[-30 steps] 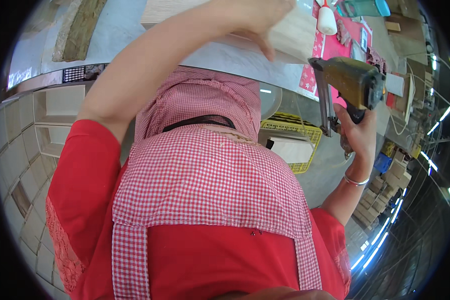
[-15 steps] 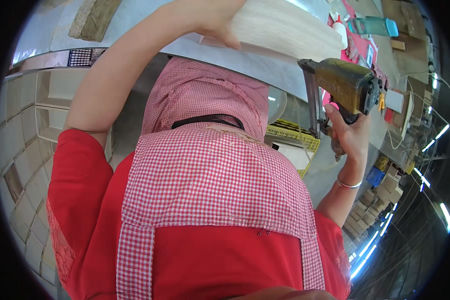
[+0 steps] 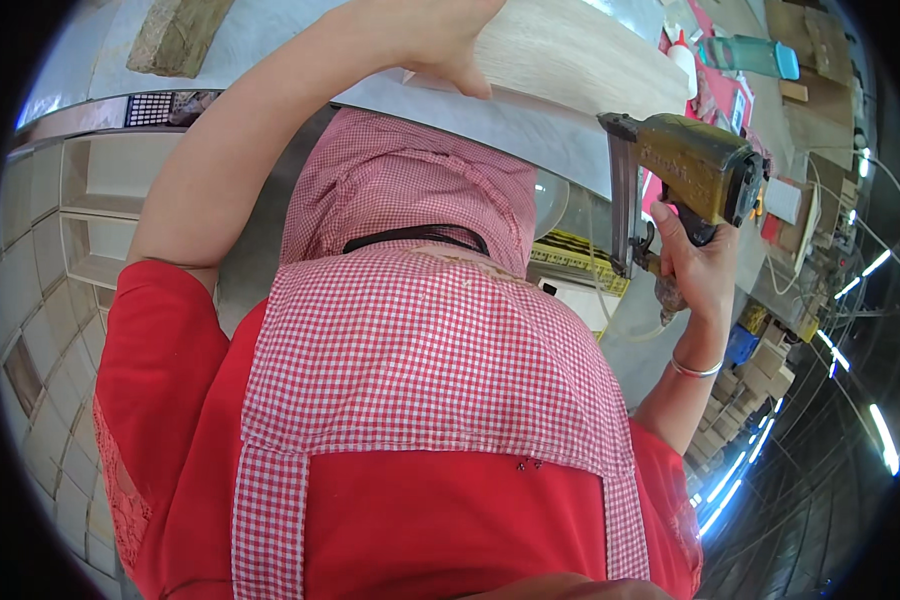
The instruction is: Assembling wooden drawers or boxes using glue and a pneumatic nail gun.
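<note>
One left hand (image 3: pixel 450 45) at a pale board (image 3: pixel 580 60) lying on the table (image 3: pixel 530 132), fingers cut from view, grip impossible to tell, one right hand (image 3: pixel 702 268) curled around a brown nail gun (image 3: pixel 692 165) near the board

A rough wooden block (image 3: pixel 178 38) lies on the left part of the pale surface (image 3: pixel 560 137). Toward the right, a white bottle (image 3: pixel 683 66) with a red tip is just beside a teal bottle (image 3: pixel 746 57). A yellow crate (image 3: pixel 610 281) sits below the surface's edge. Pale open compartments (image 3: pixel 110 205) show at left; brown boxes (image 3: pixel 735 405) and bright strip lights (image 3: pixel 882 440) fill the far right.
</note>
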`<state>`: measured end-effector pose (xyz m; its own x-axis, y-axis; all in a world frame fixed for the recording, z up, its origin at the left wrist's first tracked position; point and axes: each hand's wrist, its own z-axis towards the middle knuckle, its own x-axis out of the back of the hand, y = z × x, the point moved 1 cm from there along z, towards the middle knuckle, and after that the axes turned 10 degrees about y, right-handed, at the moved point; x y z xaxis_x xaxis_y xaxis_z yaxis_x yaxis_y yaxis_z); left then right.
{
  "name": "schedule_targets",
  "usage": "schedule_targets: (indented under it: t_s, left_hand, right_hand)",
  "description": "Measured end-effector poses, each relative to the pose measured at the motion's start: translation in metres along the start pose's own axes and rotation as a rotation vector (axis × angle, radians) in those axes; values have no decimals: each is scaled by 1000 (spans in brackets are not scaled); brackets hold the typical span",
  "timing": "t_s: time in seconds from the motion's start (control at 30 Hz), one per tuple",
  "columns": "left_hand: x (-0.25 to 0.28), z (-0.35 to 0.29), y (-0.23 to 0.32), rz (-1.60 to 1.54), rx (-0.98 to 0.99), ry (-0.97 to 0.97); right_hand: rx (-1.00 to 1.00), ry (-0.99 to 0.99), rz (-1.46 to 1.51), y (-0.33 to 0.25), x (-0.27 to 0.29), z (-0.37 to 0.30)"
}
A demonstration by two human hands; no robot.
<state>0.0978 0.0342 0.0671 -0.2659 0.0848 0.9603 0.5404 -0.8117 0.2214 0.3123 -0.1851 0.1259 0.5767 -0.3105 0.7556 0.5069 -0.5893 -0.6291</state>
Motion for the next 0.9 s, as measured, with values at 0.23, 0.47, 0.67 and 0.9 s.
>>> schedule_targets:
  t_s: [0.23, 0.47, 0.67, 0.9]
  left_hand:
    - [3, -2, -6, -25, 26, -79]
    - [-9, -24, -39, -313, -211, 169]
    - [1, -16, -41, -271, -87, -61]
    - [-4, -20, -48, -403, -91, 5]
  right_hand:
    - [9, 8, -20, -1, -3, -4]
    - [210, 30, 4, -3, -13, -8]
    - [299, -87, 150, -33, -39, -11]
    - [333, -183, 68, -57, -61, -10]
